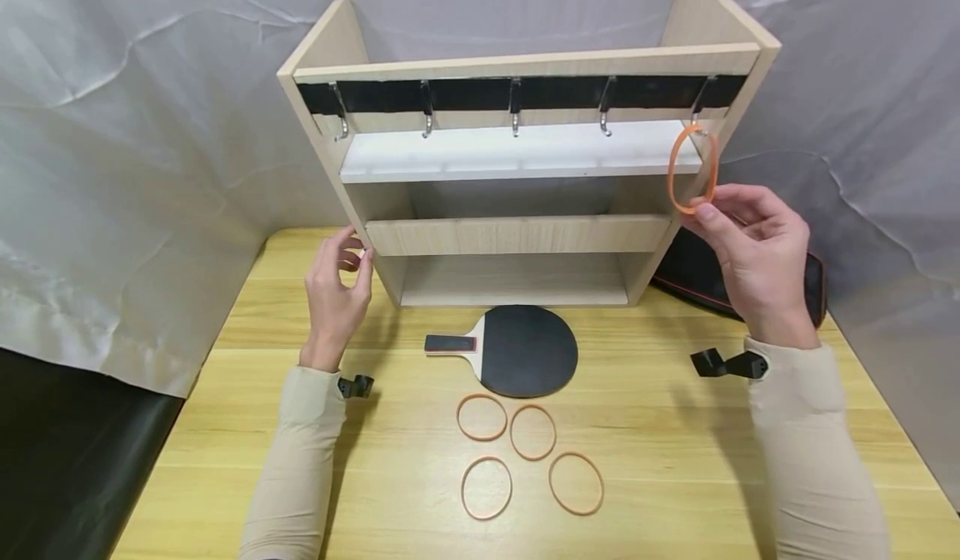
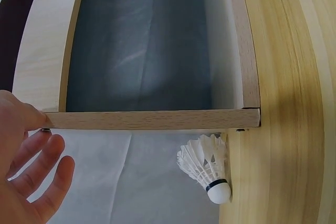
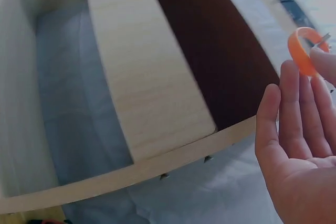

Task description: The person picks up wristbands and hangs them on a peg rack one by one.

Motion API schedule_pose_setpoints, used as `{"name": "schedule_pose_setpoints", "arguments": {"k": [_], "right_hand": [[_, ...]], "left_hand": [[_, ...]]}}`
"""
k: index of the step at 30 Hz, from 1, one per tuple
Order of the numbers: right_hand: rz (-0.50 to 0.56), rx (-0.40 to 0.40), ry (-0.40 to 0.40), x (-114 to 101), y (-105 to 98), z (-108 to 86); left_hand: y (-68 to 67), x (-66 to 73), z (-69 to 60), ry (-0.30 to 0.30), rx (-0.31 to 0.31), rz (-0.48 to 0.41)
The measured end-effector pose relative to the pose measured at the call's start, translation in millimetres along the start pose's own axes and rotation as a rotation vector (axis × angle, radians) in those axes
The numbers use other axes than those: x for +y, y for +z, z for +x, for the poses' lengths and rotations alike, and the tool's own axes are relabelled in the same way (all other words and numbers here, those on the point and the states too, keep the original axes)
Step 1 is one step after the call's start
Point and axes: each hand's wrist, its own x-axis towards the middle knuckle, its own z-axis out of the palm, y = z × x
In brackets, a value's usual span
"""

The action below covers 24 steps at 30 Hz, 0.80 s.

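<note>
Right grip [image 1: 761, 252]: pinching orange ring [image 1: 713, 166] | ring upright above it, at rightmost hook [image 1: 702, 97] | left grip [image 1: 336, 297]: cannot tell

The ring by the last hook [image 3: 298, 53] is bright orange and the four rings [image 1: 484, 440] on the tabletop [image 1: 660, 460] a duller orange, while the shelf unit [image 1: 517, 237] is pale, faintly grained wood with a white shelf [image 1: 517, 156], a black strip [image 1: 472, 94] and silvery hooks [image 1: 515, 106]. The paddle [image 1: 528, 352] shows a black face, white neck and dark, red-edged handle, and the shuttlecock [image 2: 207, 169] is white with a dark band. The tabletop is yellowish, streaky wood grain, the cloth [image 1: 172, 110] grey, the sleeves [image 1: 296, 468] beige and the case [image 1: 697, 272] black with a thin red line.
</note>
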Motion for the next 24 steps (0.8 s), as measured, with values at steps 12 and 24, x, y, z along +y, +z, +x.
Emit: {"name": "schedule_pose_setpoints", "arguments": {"k": [12, 24], "right_hand": [[-0.117, -0.073, 0.040, 4.0, -11.7, -12.5], [-0.277, -0.241, 0.135, 21.5, -17.1, -39.1]], "left_hand": [[0.0, -0.6, -2.3, -0.004, -0.001, 0.003], [0.9, -0.8, -2.2, -0.007, 0.005, 0.012]]}}
